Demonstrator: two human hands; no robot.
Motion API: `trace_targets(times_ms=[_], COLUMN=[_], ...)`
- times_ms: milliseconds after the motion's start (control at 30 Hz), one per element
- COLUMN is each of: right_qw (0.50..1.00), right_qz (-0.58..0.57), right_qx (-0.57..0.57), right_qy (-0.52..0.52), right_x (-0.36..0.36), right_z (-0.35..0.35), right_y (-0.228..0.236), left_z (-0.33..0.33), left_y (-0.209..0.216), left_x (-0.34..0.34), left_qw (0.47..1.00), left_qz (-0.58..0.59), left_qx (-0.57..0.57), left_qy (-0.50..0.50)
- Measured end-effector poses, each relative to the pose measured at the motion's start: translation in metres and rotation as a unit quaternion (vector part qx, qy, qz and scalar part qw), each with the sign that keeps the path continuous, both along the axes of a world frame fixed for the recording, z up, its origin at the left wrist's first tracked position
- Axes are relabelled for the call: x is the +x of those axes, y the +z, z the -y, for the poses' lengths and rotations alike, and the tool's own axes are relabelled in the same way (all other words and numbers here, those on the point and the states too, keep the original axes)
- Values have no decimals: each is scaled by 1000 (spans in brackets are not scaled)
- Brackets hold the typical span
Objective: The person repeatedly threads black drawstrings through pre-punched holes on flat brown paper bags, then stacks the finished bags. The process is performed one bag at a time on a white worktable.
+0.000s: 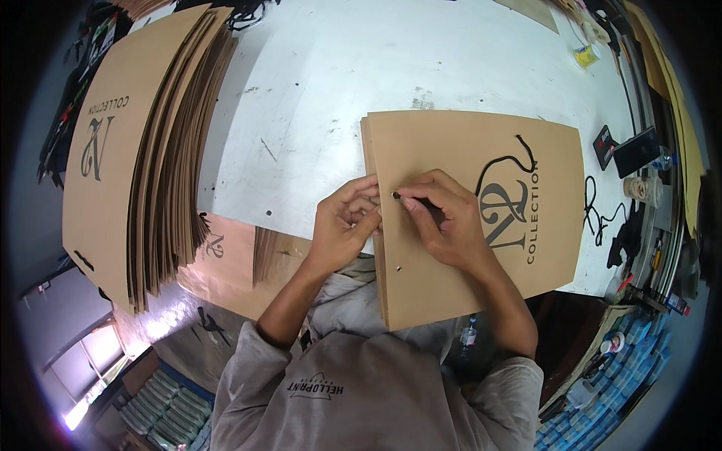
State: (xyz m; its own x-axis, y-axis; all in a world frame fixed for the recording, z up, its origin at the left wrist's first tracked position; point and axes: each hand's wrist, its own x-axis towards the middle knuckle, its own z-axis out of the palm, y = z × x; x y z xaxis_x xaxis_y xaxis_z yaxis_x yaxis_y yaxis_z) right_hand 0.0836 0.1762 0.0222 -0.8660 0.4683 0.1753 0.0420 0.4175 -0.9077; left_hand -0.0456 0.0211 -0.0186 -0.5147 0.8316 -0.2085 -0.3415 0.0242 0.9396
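The right hand [451, 218] pinched a black cord [496, 160] between thumb and fingertips at the upper of 2 holes [398, 268] along the left edge of a brown paper bag [451, 301], right of the frame's center. The left hand [342, 222], fingers half curled, met that edge; from my remote seat I could not tell whether it gripped. Matching bags [113, 188] stood stacked at left, a white table [316, 98] spreading across the top.

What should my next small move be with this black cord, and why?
Probably work the black cord through the farther hole in the paper bag: your right hand pinches it there, your left hand is at the edge, and a loose length trails across the front.
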Motion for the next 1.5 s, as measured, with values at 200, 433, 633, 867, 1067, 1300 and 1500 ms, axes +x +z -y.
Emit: trace_targets(times_ms=[200,433,633,867,1067,1300,1500], right_qw=[995,997,996,1000,994,990,996], right_qz=[18,70,63,3,-101,97,88], right_qx=[-81,-26,-64,8,38,-17,-6], right_qy=[-54,-26,-21,-14,7,-100,-7], right_x=[2,-3,1,9,10,-17,-12], right_z=[5,2,4,22,43,43,38], right_y=[-13,-14,-16,-13,6,-16,-8], left_z=[-4,-9,3,23,6,11,13], left_y=[-7,-6,4,39,15,12,4], left_x=[-3,-6,-8,-20,-3,3,-10], left_qw=[999,998,991,989,992,946,940], left_qz=[21,47,-96,29,86,-293,-341], left_qx=[25,22,-88,15,-45,-122,-1], left_qy=[-11,-31,-1,-144,-76,67,27])
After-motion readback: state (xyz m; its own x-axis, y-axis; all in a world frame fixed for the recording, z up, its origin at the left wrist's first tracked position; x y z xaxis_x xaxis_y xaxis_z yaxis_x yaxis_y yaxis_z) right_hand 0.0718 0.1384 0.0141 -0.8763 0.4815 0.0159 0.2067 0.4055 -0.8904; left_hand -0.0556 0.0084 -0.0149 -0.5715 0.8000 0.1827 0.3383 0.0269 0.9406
